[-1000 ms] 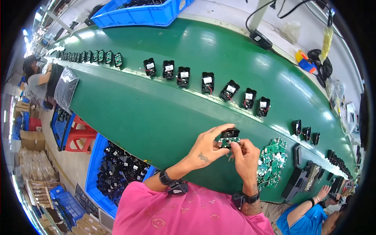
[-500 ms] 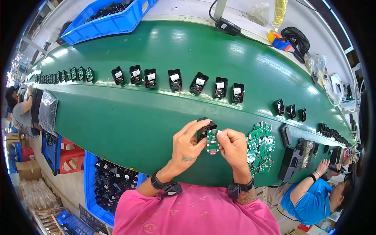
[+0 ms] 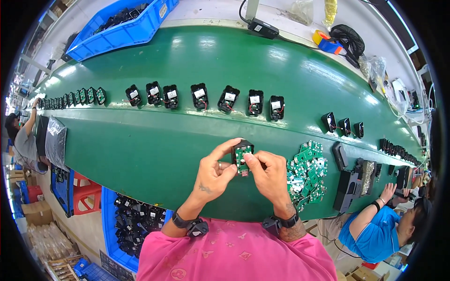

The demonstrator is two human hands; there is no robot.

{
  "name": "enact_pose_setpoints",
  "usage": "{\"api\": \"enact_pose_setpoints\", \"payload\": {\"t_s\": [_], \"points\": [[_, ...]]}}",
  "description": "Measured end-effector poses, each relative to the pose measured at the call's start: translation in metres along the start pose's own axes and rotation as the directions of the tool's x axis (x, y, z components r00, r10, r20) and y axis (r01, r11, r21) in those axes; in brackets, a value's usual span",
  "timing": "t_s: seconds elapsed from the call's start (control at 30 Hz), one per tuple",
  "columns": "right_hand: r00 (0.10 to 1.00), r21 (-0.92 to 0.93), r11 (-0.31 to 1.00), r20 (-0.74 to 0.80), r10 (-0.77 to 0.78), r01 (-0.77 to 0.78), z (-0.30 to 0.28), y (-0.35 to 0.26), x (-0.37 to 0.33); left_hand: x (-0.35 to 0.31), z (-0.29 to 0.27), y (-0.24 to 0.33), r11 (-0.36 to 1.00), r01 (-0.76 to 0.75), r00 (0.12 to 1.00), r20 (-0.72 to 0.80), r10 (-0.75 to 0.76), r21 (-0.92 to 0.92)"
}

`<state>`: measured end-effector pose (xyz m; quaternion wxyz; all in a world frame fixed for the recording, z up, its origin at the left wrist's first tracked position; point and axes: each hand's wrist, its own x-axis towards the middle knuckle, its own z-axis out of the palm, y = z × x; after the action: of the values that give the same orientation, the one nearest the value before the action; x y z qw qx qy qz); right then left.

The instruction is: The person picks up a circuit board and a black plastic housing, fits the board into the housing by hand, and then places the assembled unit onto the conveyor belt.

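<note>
In front of my chest, my left hand [image 3: 209,178] is wrapped round a small black plastic housing [image 3: 247,143]. A green circuit board [image 3: 240,154] lies over the open face of that housing, with a small reddish part at its lower end. The thumb of my right hand [image 3: 270,177] presses on the board, and its other fingers curl behind at the housing's right side. Whether the board is fully seated in the housing I cannot tell. Just right of my right hand lies a heap of loose green circuit boards [image 3: 307,171].
Beyond my hands runs a row of several black housings [image 3: 199,95] with white parts and red wires. Board-fitted housings [image 3: 90,95] stand far left. A blue crate [image 3: 119,25] is at the back. A blue bin [image 3: 110,225] holds black parts. Co-workers sit at both sides.
The circuit board has moved left from beside the housing to over its open face. My right thumb now presses on it. Both hands have shifted slightly left.
</note>
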<state>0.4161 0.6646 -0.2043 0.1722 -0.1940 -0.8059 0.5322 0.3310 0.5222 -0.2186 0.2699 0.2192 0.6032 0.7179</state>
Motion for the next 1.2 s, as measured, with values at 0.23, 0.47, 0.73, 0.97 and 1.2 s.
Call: {"api": "enact_pose_setpoints", "payload": {"t_s": [0.23, 0.47, 0.73, 0.97, 1.2], "points": [[0.975, -0.176, 0.966, -0.086, -0.205, 0.188, 0.016, 0.006, -0.005, 0.0, 0.006, -0.005, 0.994, 0.097, 0.991, -0.096, -0.092, 0.049], [0.998, 0.045, 0.997, 0.001, 0.069, -0.069, 0.018, -0.001, -0.001, 0.001, 0.008, -0.005, 0.99, 0.129, 0.984, -0.134, -0.12, 0.064], [0.981, 0.263, 0.96, 0.185, 0.051, -0.099, 0.045, 0.012, 0.006, -0.002, 0.002, -0.006, 0.987, 0.031, 0.968, -0.249, 0.01, 0.156], [0.989, 0.362, 0.932, 0.142, -0.036, -0.018, 0.068, 0.012, 0.011, -0.003, -0.021, -0.018, 0.942, -0.118, 0.93, -0.297, 0.215, 0.314], [0.843, 0.341, 0.818, 0.112, -0.526, 0.464, 0.06, -0.002, 0.022, -0.022, -0.028, -0.003, 0.801, -0.424, 0.813, -0.212, 0.542, 0.422]]}}
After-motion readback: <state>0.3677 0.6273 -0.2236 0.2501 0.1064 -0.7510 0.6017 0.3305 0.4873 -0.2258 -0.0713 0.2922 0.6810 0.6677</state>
